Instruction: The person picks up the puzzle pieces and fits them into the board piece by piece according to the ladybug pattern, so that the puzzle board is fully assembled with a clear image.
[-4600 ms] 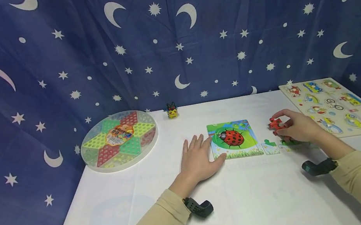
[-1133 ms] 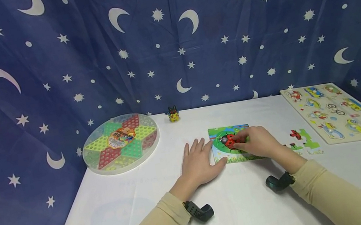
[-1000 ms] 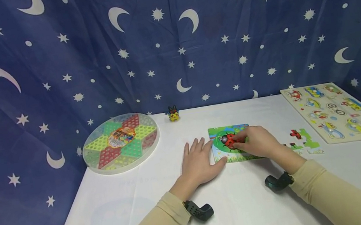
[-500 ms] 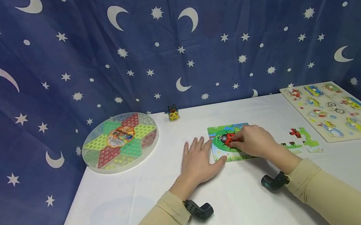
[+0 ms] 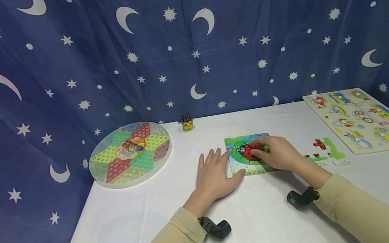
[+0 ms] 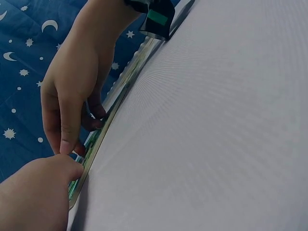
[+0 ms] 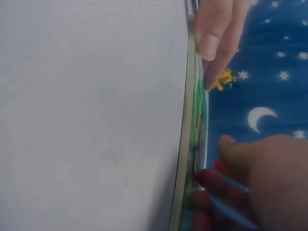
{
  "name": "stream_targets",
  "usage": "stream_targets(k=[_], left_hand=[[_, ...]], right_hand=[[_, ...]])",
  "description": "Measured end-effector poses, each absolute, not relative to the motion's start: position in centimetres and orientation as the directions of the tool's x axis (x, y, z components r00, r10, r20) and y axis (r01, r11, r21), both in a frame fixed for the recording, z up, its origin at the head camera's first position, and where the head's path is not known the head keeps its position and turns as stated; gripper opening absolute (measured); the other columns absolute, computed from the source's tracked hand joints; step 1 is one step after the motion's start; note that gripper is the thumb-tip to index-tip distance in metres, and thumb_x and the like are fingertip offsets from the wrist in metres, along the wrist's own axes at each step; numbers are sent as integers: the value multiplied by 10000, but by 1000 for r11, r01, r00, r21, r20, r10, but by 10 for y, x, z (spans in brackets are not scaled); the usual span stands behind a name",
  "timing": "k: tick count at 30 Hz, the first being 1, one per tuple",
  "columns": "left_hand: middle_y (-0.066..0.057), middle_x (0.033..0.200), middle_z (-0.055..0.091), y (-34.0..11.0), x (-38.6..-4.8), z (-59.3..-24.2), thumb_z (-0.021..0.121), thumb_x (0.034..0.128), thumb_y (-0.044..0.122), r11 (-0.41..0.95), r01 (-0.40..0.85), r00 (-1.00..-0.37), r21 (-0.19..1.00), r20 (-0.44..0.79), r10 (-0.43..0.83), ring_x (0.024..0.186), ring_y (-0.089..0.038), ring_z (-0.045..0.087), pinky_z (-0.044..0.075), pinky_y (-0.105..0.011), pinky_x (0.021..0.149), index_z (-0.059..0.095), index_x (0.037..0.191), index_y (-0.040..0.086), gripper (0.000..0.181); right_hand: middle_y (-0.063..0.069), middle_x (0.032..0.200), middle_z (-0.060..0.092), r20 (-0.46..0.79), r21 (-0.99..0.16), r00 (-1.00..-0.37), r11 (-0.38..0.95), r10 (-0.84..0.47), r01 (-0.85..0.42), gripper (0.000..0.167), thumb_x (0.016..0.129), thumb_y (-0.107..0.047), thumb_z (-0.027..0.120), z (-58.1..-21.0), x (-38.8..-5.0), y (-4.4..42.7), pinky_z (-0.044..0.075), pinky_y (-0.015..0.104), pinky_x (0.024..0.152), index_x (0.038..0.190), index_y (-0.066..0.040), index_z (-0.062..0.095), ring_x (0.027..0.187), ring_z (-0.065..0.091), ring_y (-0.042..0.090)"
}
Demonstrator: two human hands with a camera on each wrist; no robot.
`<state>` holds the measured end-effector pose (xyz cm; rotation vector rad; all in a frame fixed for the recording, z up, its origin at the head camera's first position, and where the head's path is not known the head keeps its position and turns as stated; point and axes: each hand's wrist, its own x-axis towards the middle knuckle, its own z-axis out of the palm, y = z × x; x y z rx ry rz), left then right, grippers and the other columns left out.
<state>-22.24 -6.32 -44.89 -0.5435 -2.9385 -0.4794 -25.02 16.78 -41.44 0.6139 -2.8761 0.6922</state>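
A ladybug jigsaw board [image 5: 235, 169] lies flat on the white table, its right part hidden under my right hand. That hand [image 5: 279, 153] bends over the ladybug picture and pinches a red jigsaw piece [image 5: 254, 146] between thumb and fingertips. A bit of red also shows between those fingers in the right wrist view. My left hand [image 5: 215, 175] lies with spread fingers at the board's left edge, its thumb near the lower corner. Loose jigsaw pieces, one red [image 5: 319, 144] and some green [image 5: 333, 151], lie right of the board.
A round Chinese checkers board [image 5: 130, 153] stands at the left. Near the back edge sits a small yellow figure [image 5: 187, 122]. A wooden peg puzzle [image 5: 366, 119] lies at the back right. A starry blue curtain [image 5: 150, 35] hangs behind the table.
My right hand has come left from the loose pieces onto the ladybug board with a red jigsaw piece. Over the last second it shifts only slightly. My left hand stays put.
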Motion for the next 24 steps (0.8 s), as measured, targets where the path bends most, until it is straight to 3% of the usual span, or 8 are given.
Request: stream_targets(k=[5,24], left_hand=[[-113,1612,391,-62,-222,-450,448,941,725,889,365,-929,277,170,328,1519,-307,272,99,-551,1235,456,1562,193,818],[-124,1598,409,-63,-220,-448,469,941,705,882,372,-926,289,184,330,1511,-316,290,115,-555,1233,477,1548,176,805]], right_hand=[[70,1005,721,206,-463,-931,808,-302,-365,246,992,-221,701,-413,-247,174,516,409,693,1186,-70,719,743,604,178],[92,1073,719,122,-510,-965,819,-232,-262,229,1016,-264,655,-407,-239,213,499,356,670,1149,-86,708,759,619,171]])
